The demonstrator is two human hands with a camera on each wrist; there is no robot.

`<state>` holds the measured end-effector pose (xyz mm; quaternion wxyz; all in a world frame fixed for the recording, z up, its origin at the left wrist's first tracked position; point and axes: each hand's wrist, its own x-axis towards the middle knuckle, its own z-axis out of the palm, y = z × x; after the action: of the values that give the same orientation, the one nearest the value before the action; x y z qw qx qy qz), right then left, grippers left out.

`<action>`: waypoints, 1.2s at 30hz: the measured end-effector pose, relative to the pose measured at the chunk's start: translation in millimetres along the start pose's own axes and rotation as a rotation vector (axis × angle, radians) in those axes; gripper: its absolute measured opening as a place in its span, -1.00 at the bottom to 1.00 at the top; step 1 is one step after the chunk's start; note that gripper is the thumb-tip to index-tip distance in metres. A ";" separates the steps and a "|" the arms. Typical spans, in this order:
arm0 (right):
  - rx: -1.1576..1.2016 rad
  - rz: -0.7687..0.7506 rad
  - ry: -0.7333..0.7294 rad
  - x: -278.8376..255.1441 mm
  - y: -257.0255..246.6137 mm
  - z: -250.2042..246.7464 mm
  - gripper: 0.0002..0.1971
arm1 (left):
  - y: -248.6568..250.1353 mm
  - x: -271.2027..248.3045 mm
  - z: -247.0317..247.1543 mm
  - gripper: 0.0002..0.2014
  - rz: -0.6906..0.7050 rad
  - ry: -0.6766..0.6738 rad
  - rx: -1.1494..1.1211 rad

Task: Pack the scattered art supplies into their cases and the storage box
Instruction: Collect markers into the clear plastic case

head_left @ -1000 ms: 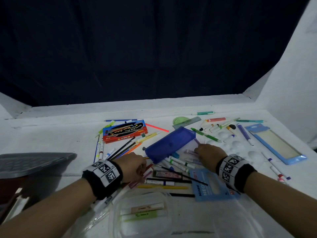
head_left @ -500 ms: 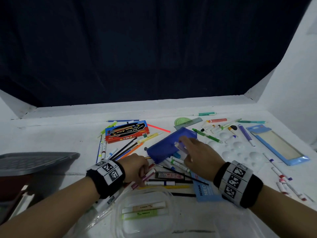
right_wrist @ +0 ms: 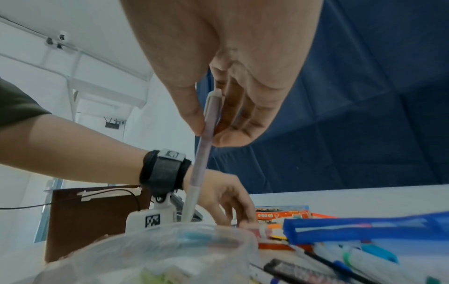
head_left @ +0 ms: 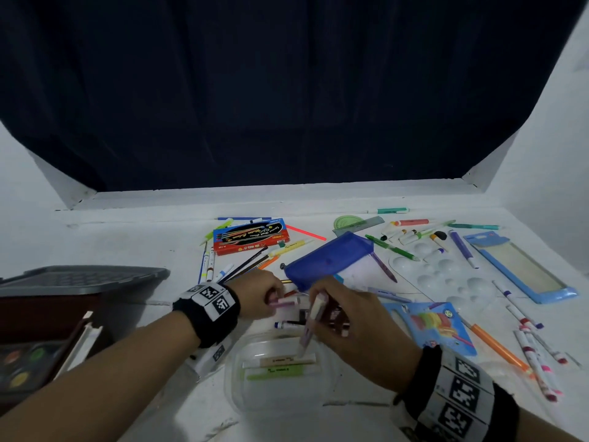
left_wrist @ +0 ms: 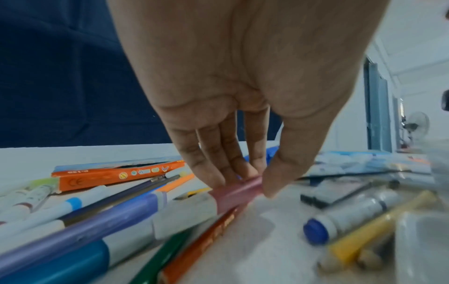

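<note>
Since the earlier frame, a pale marker [head_left: 314,320] has been carried by the right hand [head_left: 357,327] from the blue case [head_left: 328,260] to over the clear pouch [head_left: 255,390], pinched between thumb and fingers [right_wrist: 233,123]. Beside the pouch, a pink marker [left_wrist: 237,193] is pinched by the left hand [left_wrist: 243,96]. Only a few markers are packed; most supplies are left scattered on the table [head_left: 127,247].

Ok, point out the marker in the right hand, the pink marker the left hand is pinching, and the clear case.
pale marker [right_wrist: 205,138], right wrist view, mid barrel.
pink marker [left_wrist: 233,194], left wrist view, pink cap.
clear case [head_left: 232,371], head view, left rim.
</note>
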<state>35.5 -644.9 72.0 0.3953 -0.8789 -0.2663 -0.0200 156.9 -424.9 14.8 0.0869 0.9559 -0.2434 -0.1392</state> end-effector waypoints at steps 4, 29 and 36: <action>0.037 0.020 -0.040 -12.5 15.7 10.3 -0.84 | 1.9 -25.3 -24.7 -0.84 -0.008 0.217 -0.104; -0.716 -0.051 -0.457 -4.1 16.2 50.7 -0.69 | 34.7 -169.2 39.6 -0.83 -0.151 0.476 -0.655; -0.778 -0.048 -0.488 3.9 18.5 62.2 -0.76 | 25.1 -171.7 35.2 -0.87 -0.005 0.273 -0.396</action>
<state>36.9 -609.4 17.6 -0.0390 -0.9345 -0.3448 0.0800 -9.7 -366.0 25.8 0.3042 0.9309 -0.1949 -0.0540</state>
